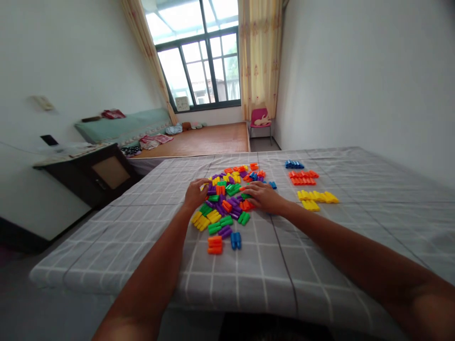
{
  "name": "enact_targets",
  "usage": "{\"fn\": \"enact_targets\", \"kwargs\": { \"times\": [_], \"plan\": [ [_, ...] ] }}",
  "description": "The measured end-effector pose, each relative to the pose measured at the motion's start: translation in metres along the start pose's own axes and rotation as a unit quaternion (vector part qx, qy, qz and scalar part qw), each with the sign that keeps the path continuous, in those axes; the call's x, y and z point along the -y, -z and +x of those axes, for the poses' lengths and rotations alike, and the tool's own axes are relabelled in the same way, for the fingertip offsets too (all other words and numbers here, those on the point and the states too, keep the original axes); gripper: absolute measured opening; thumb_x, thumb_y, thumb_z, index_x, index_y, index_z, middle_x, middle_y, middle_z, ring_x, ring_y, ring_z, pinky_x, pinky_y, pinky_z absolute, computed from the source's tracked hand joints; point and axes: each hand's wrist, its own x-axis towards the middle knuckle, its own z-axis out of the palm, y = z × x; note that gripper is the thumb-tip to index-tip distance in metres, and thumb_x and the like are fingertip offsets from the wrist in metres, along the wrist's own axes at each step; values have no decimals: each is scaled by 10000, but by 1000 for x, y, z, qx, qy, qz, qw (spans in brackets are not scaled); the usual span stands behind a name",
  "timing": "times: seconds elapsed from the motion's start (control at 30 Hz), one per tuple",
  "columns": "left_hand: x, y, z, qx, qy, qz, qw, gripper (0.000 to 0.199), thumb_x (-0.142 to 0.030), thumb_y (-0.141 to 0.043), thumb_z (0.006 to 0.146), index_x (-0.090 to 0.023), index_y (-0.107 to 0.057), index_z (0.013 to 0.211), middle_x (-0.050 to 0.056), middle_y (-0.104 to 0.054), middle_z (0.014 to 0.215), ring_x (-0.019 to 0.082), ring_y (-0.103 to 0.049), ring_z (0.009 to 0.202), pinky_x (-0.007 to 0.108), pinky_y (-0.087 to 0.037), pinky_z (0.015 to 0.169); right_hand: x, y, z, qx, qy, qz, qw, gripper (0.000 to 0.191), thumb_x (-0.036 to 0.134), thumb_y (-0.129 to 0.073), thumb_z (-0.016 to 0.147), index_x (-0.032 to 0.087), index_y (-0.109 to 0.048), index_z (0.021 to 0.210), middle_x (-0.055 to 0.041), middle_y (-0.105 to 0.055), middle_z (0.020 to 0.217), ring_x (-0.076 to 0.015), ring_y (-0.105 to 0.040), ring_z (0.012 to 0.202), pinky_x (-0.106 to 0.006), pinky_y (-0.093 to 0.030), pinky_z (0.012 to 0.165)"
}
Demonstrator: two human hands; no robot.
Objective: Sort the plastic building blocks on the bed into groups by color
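Many small plastic pieces in purple, green, yellow, orange and blue lie in a mixed pile (pixel 232 203) on the grey checked cloth. At the pile's left edge is my left hand (pixel 195 193), fingers curved beside yellow and purple pieces; whether it grips one is too small to tell. My right hand (pixel 265 196) rests over the pile's right side, fingers spread across green and orange pieces. To the right, separate groups lie by colour: blue pieces (pixel 294 164) at the back, orange pieces (pixel 303 178) in the middle, yellow pieces (pixel 317 197) nearest.
The grey checked cloth (pixel 249 274) covers the table. Orange pieces (pixel 215 245) and a blue pair (pixel 235 240) lie at the pile's near end. Beyond are a low bed (pixel 209 137), a dark cabinet (pixel 110 173) and a pink chair (pixel 259 116).
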Motion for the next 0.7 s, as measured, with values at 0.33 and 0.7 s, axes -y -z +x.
{"fn": "enact_targets", "kwargs": {
  "times": [0.33, 0.7],
  "plan": [
    [-54, -56, 90, 165, 0, 124, 979, 309, -273, -544, 815, -228, -700, 1077, 56, -691, 1134, 218, -597, 1087, 316, -421, 986, 1, -8, -16, -63, 11, 15, 998, 237, 221, -509, 904, 236, -623, 1111, -69, -655, 1184, -252, -514, 1124, -436, -324, 949],
    [-66, -77, 89, 177, -2, 130, 976, 454, -261, -702, 663, -230, -626, 1110, 72, -663, 1140, 246, -613, 1031, 350, -473, 887, -16, -5, -9, -169, -101, 99, 975, 293, 169, -476, 861, 248, -631, 1098, -59, -671, 1100, -255, -543, 1058, -419, -405, 906]
  ]
}}
